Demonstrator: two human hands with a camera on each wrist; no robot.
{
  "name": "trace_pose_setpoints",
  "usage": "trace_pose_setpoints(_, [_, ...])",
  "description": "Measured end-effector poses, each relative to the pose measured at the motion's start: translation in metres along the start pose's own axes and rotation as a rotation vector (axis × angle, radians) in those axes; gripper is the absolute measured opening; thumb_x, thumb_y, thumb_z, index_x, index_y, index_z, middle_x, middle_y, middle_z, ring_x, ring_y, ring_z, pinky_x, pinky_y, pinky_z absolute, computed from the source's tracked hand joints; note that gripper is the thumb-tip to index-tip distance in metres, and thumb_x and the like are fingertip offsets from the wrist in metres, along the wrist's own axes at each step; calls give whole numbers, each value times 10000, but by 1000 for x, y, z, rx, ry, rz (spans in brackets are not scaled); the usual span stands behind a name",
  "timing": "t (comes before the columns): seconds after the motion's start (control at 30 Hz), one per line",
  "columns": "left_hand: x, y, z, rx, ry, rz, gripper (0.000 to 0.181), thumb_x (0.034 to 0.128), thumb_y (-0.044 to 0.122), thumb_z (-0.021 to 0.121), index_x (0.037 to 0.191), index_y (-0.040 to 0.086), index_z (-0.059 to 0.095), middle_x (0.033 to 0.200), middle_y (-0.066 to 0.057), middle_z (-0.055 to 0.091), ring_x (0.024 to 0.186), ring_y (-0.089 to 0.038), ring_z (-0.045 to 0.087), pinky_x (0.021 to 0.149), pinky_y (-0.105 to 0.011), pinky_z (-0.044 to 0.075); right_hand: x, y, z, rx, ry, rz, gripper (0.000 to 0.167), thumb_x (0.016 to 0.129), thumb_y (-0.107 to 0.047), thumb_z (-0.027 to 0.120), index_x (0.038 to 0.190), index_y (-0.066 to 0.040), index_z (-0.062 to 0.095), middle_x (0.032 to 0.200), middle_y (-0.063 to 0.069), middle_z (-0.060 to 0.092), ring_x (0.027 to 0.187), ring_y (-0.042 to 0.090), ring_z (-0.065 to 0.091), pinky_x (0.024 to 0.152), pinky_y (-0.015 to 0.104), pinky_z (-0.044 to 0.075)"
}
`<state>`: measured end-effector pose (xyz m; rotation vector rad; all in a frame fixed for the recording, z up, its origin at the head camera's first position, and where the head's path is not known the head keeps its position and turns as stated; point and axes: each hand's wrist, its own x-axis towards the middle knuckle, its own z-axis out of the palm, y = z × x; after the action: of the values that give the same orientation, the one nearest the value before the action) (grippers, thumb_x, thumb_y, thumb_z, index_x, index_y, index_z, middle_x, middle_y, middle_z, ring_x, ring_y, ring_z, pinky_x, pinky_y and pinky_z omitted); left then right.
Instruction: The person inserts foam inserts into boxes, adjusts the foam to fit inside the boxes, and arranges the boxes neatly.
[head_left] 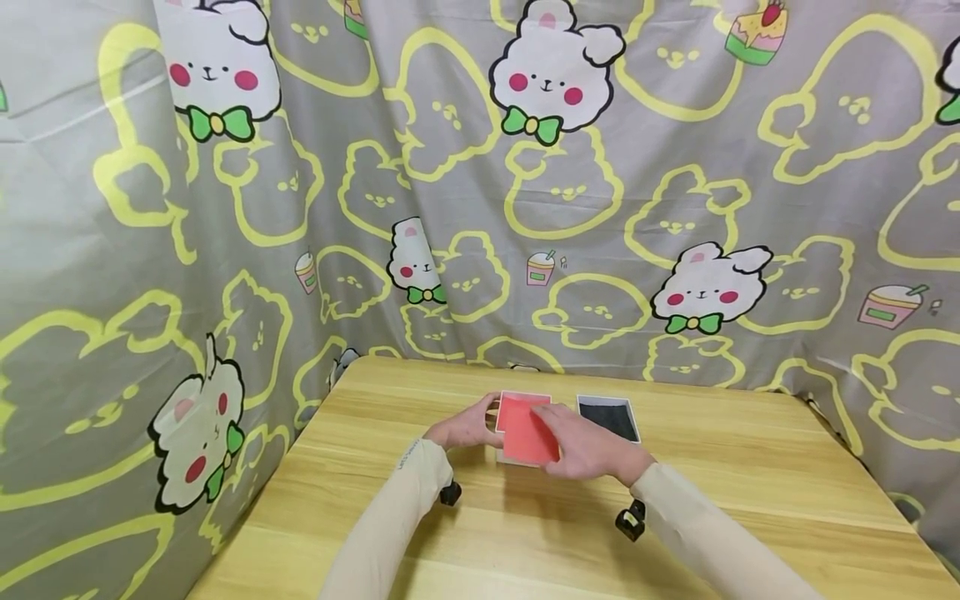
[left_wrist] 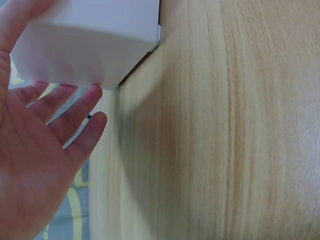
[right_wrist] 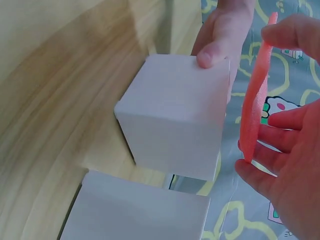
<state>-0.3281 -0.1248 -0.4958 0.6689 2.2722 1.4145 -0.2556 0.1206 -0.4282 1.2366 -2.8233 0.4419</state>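
A white box (left_wrist: pixel 85 50) with an open top stands on the table, red showing inside it. My left hand (head_left: pixel 467 425) grips this box by its sides. In the right wrist view the left thumb presses on one wall near the rim; in the left wrist view the fingertips touch another side. Above the box my right hand (head_left: pixel 581 443) pinches a thin, slightly bent red square pad (right_wrist: pixel 255 100) by its edges, between thumb and fingers. Seen from the head, the pad (head_left: pixel 529 437) tilts over the box's near rim and hides part of the opening.
Just right of the first box stands a second white box (head_left: pixel 607 400) with something black (head_left: pixel 610 418) inside. Both stand toward the back of the wooden table (head_left: pixel 727 450). A patterned grey curtain (head_left: pixel 465 192) hangs behind and at the left. Black devices are strapped to both wrists.
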Motion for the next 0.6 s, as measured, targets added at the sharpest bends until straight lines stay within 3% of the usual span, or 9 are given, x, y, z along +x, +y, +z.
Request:
trace_pose_setpoints(0.2, [0, -1, 1, -1, 8, -8, 930, 741, 122, 794, 1470, 121, 216, 1340, -51, 432, 1208, -216, 442, 965, -350, 402, 8, 5, -1, 57, 22, 19, 831, 773, -360, 671, 1447, -33, 313, 1268, 53, 458, 1036, 163, 440, 757, 311, 474])
trace_pose_setpoints(0.43, [-1, 0, 1, -46, 1, -7, 909, 727, 84, 794, 1452, 120, 246, 1315, -56, 447, 1170, -214, 468, 931, -337, 433, 16, 8, 0, 32, -1, 90, 805, 779, -366, 673, 1415, 3, 347, 1351, 100, 430, 1116, 213, 436, 799, 338, 479])
trace_pose_setpoints(0.6, [-1, 2, 2, -41, 3, -3, 923, 723, 94, 792, 1459, 107, 235, 1313, -62, 452, 1165, -211, 474, 931, -322, 434, 20, 13, 2, 11, 6, 97, 806, 773, -368, 676, 1401, 26, 359, 1356, 127, 433, 1137, 242, 436, 824, 361, 475])
